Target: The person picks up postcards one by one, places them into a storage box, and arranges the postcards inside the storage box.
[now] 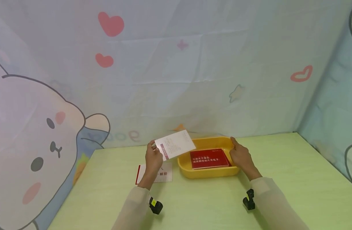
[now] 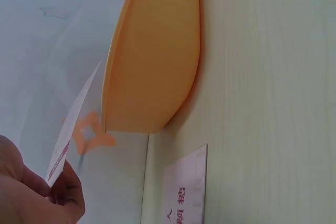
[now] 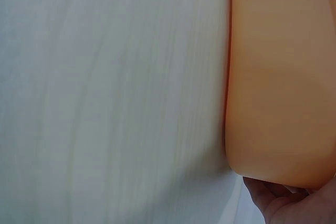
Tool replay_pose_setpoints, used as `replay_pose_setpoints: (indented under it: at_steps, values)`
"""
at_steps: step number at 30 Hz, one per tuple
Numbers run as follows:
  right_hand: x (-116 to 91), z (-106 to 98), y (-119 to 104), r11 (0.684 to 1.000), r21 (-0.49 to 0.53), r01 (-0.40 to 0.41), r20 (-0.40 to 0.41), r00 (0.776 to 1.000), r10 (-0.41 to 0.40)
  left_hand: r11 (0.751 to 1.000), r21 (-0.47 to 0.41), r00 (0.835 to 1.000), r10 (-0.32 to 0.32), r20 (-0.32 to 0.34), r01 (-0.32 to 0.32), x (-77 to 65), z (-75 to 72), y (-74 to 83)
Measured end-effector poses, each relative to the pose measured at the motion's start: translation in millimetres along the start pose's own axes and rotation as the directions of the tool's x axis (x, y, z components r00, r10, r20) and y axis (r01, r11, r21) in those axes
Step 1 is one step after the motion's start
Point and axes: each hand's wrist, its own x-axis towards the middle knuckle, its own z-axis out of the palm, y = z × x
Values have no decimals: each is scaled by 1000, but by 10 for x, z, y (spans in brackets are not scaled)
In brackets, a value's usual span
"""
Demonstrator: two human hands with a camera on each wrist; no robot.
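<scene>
My left hand (image 1: 153, 158) pinches a white printed card (image 1: 176, 143) by its left end, between thumb and fingers. The card is tilted and held up beside the left end of a yellow plastic tray (image 1: 210, 172); in the left wrist view the card (image 2: 71, 124) appears almost edge-on. With my right hand (image 1: 242, 157) I grip the tray's right end at the rim; the right wrist view has those fingers (image 3: 281, 198) at the tray's end wall. Red cards (image 1: 208, 158) with white lettering lie inside the tray, overlapping one another.
Another white card (image 1: 168, 171) with red lettering and a red left edge lies on the table left of the tray, partly hidden by my left wrist. The light green table (image 1: 198, 204) meets a printed cloth backdrop (image 1: 170, 80) close behind the tray.
</scene>
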Motion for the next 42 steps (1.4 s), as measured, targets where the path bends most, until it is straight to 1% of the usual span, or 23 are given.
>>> replay_pose_setpoints:
  at_steps: [6,10,16,19,23,27,30,35,38,42]
  values:
    - [7,-10,-7,1000,-9,-7,-4,1000,7,999,29,999,29,38,-30,-5,113,24]
    - [20,-3,-2,1000,-6,-7,-2,1000,7,997,55,996,51,69,-55,-38,182,50]
    - [21,-4,2,1000,-24,2,-4,1000,-3,991,103,989,67,135,-81,-99,303,75]
    - [18,-5,-2,1000,-31,4,-11,1000,-4,986,130,985,87,151,-107,-108,363,85]
    - [16,4,-3,1000,-25,1,-8,1000,-2,983,131,980,106,168,-128,-118,410,102]
    - [11,10,-7,1000,-19,6,-8,1000,-6,982,130,975,108,194,-134,-135,429,114]
    - [13,8,-12,1000,-15,10,-6,1000,-10,976,152,971,124,203,-156,-145,445,126]
    - [20,5,-16,1000,-8,13,-10,1000,-14,957,212,966,153,207,-197,-149,479,179]
    - [15,12,-16,1000,-15,18,-8,1000,-18,946,251,964,150,219,-204,-153,508,216]
    - [4,11,-12,1000,-27,15,-10,1000,-15,929,304,961,143,235,-212,-149,577,221]
